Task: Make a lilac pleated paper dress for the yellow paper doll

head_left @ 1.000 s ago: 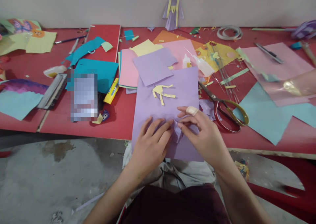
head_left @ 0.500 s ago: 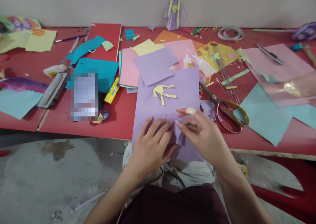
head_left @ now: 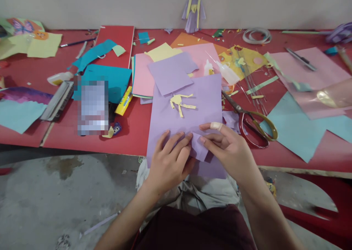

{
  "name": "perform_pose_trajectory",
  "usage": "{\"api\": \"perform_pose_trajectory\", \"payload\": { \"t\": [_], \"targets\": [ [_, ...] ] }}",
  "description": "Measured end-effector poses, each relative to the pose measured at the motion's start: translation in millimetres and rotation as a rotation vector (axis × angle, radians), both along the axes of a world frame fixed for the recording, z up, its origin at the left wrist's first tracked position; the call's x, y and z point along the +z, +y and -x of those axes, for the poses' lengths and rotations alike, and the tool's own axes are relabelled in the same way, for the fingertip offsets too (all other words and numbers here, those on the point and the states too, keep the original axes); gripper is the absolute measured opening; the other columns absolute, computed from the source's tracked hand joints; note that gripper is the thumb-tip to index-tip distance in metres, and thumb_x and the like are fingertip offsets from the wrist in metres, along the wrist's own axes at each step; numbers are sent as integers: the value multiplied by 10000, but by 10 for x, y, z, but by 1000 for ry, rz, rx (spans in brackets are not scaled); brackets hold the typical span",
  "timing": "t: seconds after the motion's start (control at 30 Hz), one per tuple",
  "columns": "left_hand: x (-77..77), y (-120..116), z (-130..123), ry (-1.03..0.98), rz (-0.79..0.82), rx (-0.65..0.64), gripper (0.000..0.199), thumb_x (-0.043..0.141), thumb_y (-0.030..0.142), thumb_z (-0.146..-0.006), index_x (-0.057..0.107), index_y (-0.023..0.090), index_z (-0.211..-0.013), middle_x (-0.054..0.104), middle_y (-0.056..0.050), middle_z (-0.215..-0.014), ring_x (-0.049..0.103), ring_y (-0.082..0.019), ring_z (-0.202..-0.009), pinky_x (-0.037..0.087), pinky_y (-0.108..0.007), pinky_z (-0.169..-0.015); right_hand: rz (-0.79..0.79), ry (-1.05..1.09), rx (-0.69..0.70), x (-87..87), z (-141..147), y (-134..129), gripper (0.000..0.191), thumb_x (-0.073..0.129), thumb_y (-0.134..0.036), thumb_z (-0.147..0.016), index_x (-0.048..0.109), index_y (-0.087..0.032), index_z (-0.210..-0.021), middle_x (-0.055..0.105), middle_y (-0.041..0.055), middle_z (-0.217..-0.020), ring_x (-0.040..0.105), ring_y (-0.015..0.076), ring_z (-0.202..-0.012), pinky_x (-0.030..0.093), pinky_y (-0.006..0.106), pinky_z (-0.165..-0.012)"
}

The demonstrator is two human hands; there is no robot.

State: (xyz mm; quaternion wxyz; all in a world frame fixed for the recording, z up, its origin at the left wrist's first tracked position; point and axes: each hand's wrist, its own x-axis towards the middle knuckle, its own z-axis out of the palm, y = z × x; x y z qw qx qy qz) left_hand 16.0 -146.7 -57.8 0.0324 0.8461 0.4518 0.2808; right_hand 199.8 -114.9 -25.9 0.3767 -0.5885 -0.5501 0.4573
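A small purple paper piece (head_left: 199, 149) lies over the large purple sheet (head_left: 187, 123), between my hands. My right hand (head_left: 227, 147) pinches the piece's right side between thumb and fingers; a pale bandage wraps one finger. My left hand (head_left: 170, 158) rests on the large sheet with fingers spread, its fingertips at the left edge of the small piece. Just beyond my hands lies a yellow paper figure (head_left: 178, 101) with thin limbs. A smaller purple sheet (head_left: 173, 73) overlaps the top of the large one.
Scissors (head_left: 254, 127) with open handles lie to the right of the large sheet. A glue stick (head_left: 124, 101) and a blurred phone (head_left: 92, 107) are on the left. Glue bottles (head_left: 228, 73) and scraps lie behind. A purple paper doll (head_left: 194, 11) leans against the wall.
My right hand has moved slightly right with the small purple piece, which now shows wider and flatter between my hands. My left hand has barely moved.
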Motion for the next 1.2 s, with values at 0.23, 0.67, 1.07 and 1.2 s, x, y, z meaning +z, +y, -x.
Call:
{"api": "perform_pose_trajectory", "payload": {
  "t": [0.23, 0.67, 1.07, 1.2],
  "targets": [
    [-27, 11, 17, 0, -49, -11, 140, 540, 139, -935, 657, 176, -1003, 692, -44, -1336, 623, -259, -1243, 394, -514, -1160, -138, -143, 3, 3, 30, 12, 185, 664, -187, -890, 668, -233, -1069, 700, 52, -1099, 712, 160, -838, 615, 315, -767],
    [-15, 20, 23, 19, -80, -25, 353, 573, 158, -945, 631, 147, -1293, 689, -51, -1340, 633, -270, -1227, 392, -514, -1157, -208, -140, 13, -29, 48, 3, 177, 655, -178, -909, 685, -244, -1071, 686, 39, -1045, 704, 168, -875, 616, 338, -807],
    [-49, -7, -43, -49, -101, 30, 375, 557, 140, -909, 648, 130, -1272, 726, -73, -1272, 648, -277, -1224, 395, -508, -1156, -182, -51, -102, -109, 83, -40, 163, 718, -244, -866, 703, -246, -1028, 683, 32, -944, 708, 179, -862, 633, 347, -807],
    [-55, -8, -62, -85, -107, 60, 367, 523, 108, -923, 657, 152, -1262, 742, -67, -1240, 656, -253, -1206, 415, -491, -1144, -159, -18, -91, -104, 64, -63, 165, 719, -235, -866, 697, -252, -1028, 690, 30, -954, 713, 176, -861, 640, 345, -810]
  ]
}}
